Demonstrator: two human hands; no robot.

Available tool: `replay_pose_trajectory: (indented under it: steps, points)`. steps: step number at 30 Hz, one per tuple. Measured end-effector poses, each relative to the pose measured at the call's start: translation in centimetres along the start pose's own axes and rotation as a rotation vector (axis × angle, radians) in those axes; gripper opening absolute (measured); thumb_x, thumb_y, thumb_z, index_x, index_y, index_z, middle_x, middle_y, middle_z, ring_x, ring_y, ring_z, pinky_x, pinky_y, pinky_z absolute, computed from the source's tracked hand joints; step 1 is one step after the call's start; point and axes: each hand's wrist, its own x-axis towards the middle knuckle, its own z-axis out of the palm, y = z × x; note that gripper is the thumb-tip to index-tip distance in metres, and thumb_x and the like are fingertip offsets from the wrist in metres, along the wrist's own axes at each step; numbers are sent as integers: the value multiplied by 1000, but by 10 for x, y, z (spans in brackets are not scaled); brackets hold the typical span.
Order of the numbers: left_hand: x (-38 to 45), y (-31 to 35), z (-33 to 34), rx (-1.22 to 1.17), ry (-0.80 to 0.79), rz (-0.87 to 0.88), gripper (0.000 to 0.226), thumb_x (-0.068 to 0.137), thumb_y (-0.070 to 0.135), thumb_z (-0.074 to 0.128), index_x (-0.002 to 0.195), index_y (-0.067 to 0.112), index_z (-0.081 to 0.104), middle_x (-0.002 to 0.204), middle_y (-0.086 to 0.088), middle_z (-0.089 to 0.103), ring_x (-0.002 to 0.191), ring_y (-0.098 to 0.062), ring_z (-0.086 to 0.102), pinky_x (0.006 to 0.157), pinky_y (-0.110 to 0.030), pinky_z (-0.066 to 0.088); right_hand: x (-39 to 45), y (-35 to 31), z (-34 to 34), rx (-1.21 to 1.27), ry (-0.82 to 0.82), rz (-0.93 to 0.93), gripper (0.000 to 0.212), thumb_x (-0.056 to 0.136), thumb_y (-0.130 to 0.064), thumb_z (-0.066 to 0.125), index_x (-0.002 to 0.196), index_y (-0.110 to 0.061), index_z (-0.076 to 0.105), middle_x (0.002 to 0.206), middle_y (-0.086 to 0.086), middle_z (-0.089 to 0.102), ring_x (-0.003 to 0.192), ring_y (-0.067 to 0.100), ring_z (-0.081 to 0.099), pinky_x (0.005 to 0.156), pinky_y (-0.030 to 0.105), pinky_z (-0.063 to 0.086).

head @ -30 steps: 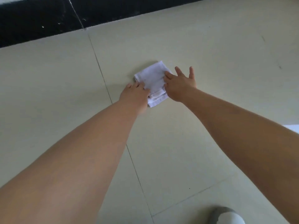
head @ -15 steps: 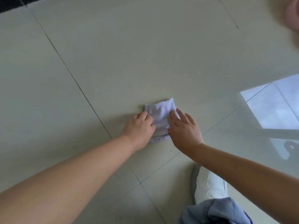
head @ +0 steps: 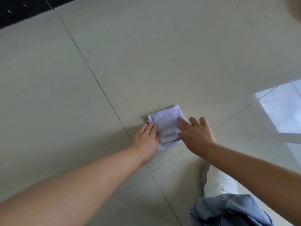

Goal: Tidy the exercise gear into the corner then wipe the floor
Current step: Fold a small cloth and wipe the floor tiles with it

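We see a folded white cloth (head: 166, 126) lying flat on the pale tiled floor (head: 146, 62), with both hands on it. The left hand (head: 147, 141) rests on the cloth's left edge, fingers straight and close together, pressing down rather than curling round anything. The right hand (head: 195, 136) lies on the cloth's right side with its fingers spread and straight; only the innermost finger reaches onto the fabric, while the others stretch out over the bare tile just beside it. Between the two sets of fingers the middle of the cloth shows its stacked folds, and its far corner lies beyond the fingertips of both hands.

A dark grout line (head: 97, 82) runs diagonally just to the left of the left hand's fingers, and another crosses under the wrists, nearer to us than the cloth. Well beyond the fingertips, at the top left, a black strip (head: 19, 12) borders the tiles. To the right of the right hand's fingers a bright patch of light (head: 280, 111) shines on the floor. Below the right forearm we see a white shoe (head: 216, 183) and a bluish trouser leg (head: 228, 211).
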Motion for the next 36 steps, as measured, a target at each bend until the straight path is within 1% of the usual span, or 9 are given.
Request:
replay_pose_trajectory:
  steps: [3,13,20,22,24,27,30,32,36]
  points:
    - [53,13,-28,30,-23,6,49,101,17,29,148,3,23,159,-19,3,148,-30,1,120,-36,0,17,36,1,-9,57,187,44,99,-20,33,143,-20,33,159,-4,14,139,22,26,105,36,25]
    - [87,-91,-60,88,291,-222,39,97,16,35,130,6,53,143,-14,41,136,-28,35,111,-33,26,160,31,-59,322,204,199,53,95,-15,33,146,-24,24,157,-3,20,145,21,20,112,31,22]
    - [10,-123,-6,20,384,-219,41,67,29,39,51,3,67,59,-13,65,57,-28,68,53,-27,55,108,-51,-67,199,170,-79,48,94,-8,37,142,-9,33,158,3,11,143,26,15,107,35,25]
    - [-5,-108,16,-9,331,-166,38,66,31,41,52,7,67,63,-12,68,62,-27,70,57,-28,57,73,-52,-44,101,146,-114,45,90,-16,50,135,-13,45,156,5,19,141,27,23,104,39,30]
    - [-13,-83,29,-17,306,-76,35,66,31,43,53,10,67,68,-10,70,66,-26,71,63,-29,53,47,-42,-24,8,170,-100,47,59,-31,82,103,-20,72,132,4,59,118,29,58,86,37,43]
    - [-5,-44,36,-43,256,34,29,64,23,44,55,13,69,73,-11,72,70,-25,72,68,-26,53,29,-15,6,-29,154,-37,47,28,-24,93,73,-18,78,100,3,76,88,34,72,73,38,30]
    - [25,-28,24,-60,254,33,30,61,21,44,51,14,71,72,-9,74,70,-23,73,67,-23,53,30,6,-1,-10,210,88,37,62,-26,83,96,-18,75,118,0,69,110,33,64,87,42,40]
    - [43,-29,4,-37,297,23,17,57,24,60,52,13,74,74,-7,75,74,-23,73,71,-23,54,45,15,-12,63,189,171,37,93,-25,51,130,-21,54,149,-7,40,141,25,32,104,45,30]
    - [72,-51,-24,-49,279,-127,37,93,27,51,121,6,62,141,-15,46,136,-27,38,112,-36,28,88,18,-39,233,179,260,46,98,-17,33,144,-21,32,158,-12,15,147,16,10,113,36,20]
